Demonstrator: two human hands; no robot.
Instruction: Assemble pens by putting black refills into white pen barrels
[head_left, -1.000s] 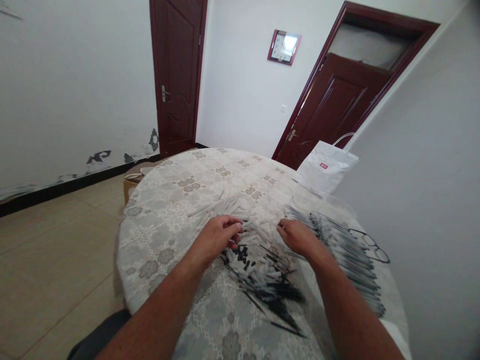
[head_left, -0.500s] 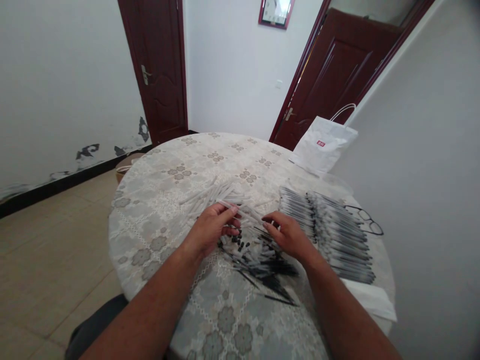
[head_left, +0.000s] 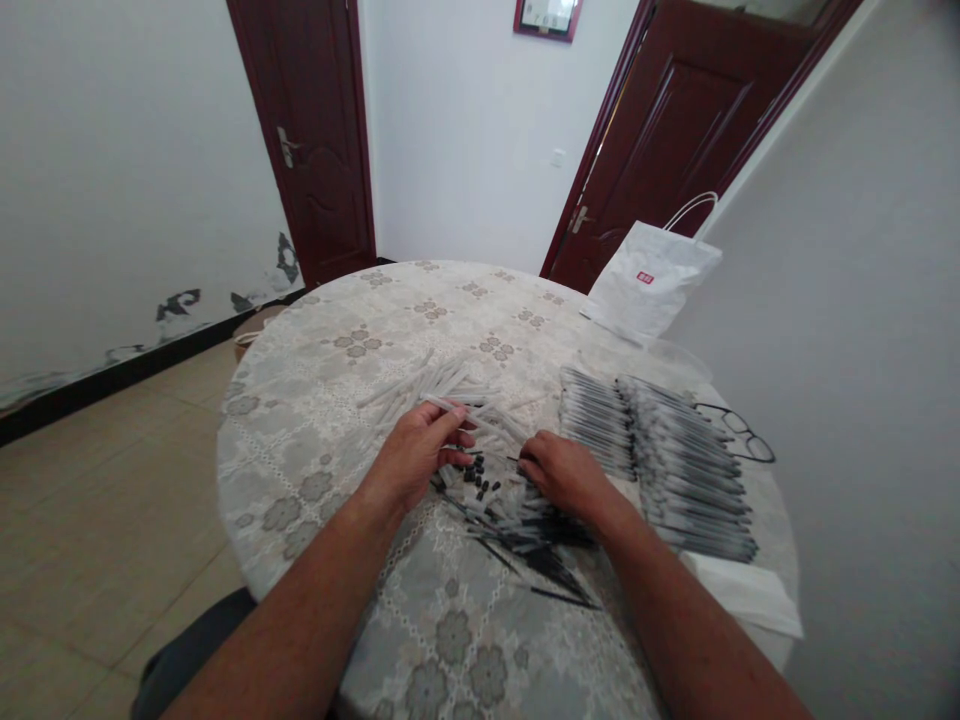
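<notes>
L hand [head_left: 424, 450], head view: thumb & index pinched tog. on a slim pale tube [head_left: 442, 404]; other fingers loosely curled below, just over the small black caps [head_left: 478, 470]. R hand [head_left: 562, 472], same view: palm down, fingers bent, tips down at the upper R edge of the mixed pile [head_left: 525, 520]; can't tell if it's gripping anything, as the fingertips are hidden. Hands apart, w/ a few loose tubes btwn them.

Pale tube sits above the tbl, at the near edge of the heap of pale tubes [head_left: 439, 380], which lies just beyond L hand, tubes pointing various ways. Black caps are in a small cluster btwn the hands, nearer L. Mixed pile is nearer the person: clear/whitish short pcs. plus thin dark rods [head_left: 559, 575], some sticking out toward the near side.

R of R hand: two rows of pen-like sticks, approx. parallel, side by side: shorter row [head_left: 596, 425] on the L, longer row [head_left: 690, 475] on the R. Eyeglasses [head_left: 739, 430] just beside the longer row, on its R. Folded white sheet [head_left: 742, 595] nr the row's near end. White bag [head_left: 651, 285] w/ red label & handles at the tbl's far R edge. All on a round tbl [head_left: 300, 400] w/ floral cloth.
</notes>
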